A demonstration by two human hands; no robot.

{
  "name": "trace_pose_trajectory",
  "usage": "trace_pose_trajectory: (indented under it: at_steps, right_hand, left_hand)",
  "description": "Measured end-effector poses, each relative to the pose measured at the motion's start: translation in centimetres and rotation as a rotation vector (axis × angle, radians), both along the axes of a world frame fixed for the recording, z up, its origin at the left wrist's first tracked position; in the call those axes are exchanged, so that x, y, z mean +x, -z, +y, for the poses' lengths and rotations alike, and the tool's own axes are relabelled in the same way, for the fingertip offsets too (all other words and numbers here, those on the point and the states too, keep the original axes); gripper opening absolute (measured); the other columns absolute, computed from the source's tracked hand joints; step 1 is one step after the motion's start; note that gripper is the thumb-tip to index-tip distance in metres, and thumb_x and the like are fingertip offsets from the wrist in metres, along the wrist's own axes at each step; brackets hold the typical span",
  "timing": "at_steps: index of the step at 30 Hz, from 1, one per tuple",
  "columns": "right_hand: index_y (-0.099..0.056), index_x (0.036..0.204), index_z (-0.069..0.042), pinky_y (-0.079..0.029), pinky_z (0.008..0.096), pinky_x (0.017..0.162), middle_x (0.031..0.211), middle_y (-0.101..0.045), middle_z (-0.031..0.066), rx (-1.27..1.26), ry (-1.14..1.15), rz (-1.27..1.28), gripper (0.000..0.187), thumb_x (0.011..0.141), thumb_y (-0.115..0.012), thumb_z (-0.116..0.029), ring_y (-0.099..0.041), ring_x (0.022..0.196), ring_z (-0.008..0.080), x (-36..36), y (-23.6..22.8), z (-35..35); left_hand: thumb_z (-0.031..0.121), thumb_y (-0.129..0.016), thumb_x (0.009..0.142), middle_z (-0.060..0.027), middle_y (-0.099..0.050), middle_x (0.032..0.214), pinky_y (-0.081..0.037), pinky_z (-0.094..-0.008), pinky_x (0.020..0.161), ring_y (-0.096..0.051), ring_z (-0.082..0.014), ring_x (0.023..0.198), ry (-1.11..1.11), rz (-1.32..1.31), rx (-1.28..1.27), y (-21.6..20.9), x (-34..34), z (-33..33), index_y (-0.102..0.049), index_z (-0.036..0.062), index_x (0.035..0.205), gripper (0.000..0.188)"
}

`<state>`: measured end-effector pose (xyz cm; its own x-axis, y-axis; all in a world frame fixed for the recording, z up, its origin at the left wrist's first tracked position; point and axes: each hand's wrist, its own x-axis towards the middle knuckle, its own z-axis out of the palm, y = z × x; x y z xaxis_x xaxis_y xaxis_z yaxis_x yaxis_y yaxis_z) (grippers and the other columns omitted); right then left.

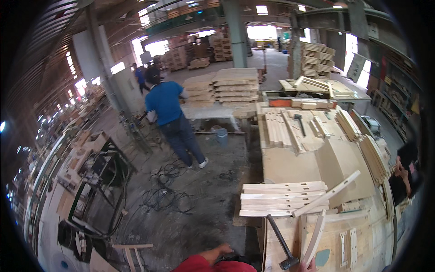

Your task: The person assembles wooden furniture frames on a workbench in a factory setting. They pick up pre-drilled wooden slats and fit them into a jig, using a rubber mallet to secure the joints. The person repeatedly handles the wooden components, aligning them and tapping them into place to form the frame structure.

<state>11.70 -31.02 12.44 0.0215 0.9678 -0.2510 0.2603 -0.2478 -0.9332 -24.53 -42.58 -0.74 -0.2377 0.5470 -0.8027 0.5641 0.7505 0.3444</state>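
Note:
At the lower edge, my right hand [309,266] grips the near end of a pale wooden slat [316,236] that slants up over the workbench [283,235]. Beside it lies a mallet [280,240] with a dark handle, its head close to my hand. My left hand [224,248] is out past the red sleeve, left of the bench; its fingers are too small and blurred to read. Just ahead is a row of slotted wooden rails [283,198], and a loose slat [327,194] rests across their right end.
A person in a blue shirt [166,103] stands ahead left by stacked boards [235,86]. Cables [165,195] coil on the floor. Farther along the bench lie another hammer [299,124] and wooden slats [277,128]. Another person's arm [401,177] shows at the right.

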Motion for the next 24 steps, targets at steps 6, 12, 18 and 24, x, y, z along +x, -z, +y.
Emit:
trace_pose_trajectory:
  at_steps: [6, 12, 18, 24]
  right_hand:
    - [-0.049, 0.143, 0.01, -0.042, 0.0387, 0.107, 0.141, -0.056, 0.0254, 0.001, -0.141, -0.021, 0.066, 0.089, -0.072, -0.021, -0.054, 0.127, 0.032, -0.7, 0.5, 1.3]
    - [-0.044, 0.146, 0.011, -0.047, 0.0379, 0.101, 0.141, -0.056, 0.0252, 0.011, -0.171, 0.023, 0.073, 0.088, -0.075, -0.019, -0.056, 0.123, 0.0308, -2.3, 0.6, 2.2]
    - [-0.039, 0.149, 0.01, -0.05, 0.0388, 0.098, 0.14, -0.056, 0.0245, -0.036, -0.192, 0.14, 0.079, 0.088, -0.078, -0.02, -0.058, 0.12, 0.0297, -2.5, 1.0, 2.5]
    - [-0.043, 0.149, 0.007, -0.05, 0.0366, 0.097, 0.139, -0.058, 0.0209, -0.056, -0.187, 0.177, 0.078, 0.087, -0.079, -0.022, -0.059, 0.12, 0.0273, -2.3, 0.7, 2.0]
  left_hand:
    - [0.048, -0.07, 0.084, -0.0192, -0.071, 0.115, -0.052, -0.0466, 0.091, -0.066, -0.0376, 0.107, 0.008, 0.021, 0.129, 0.6, 0.3, -1.0, -0.073, 0.0067, 0.115, 0.052]
    - [0.048, -0.07, 0.085, -0.0209, -0.071, 0.112, -0.053, -0.0469, 0.089, -0.067, -0.037, 0.104, -0.096, 0.026, 0.141, 1.4, 0.2, -1.3, -0.073, 0.0043, 0.112, 0.051]
    - [0.05, -0.07, 0.085, -0.0211, -0.071, 0.112, -0.053, -0.0463, 0.092, -0.068, -0.0367, 0.104, -0.136, 0.0, 0.157, 1.4, -0.1, -1.2, -0.073, 0.0055, 0.114, 0.053]
    - [0.046, -0.07, 0.086, -0.0244, -0.064, 0.131, -0.05, -0.0473, 0.099, -0.062, -0.0413, 0.12, -0.129, -0.065, 0.084, 1.3, -0.4, -0.6, -0.066, 0.003, 0.127, 0.06]
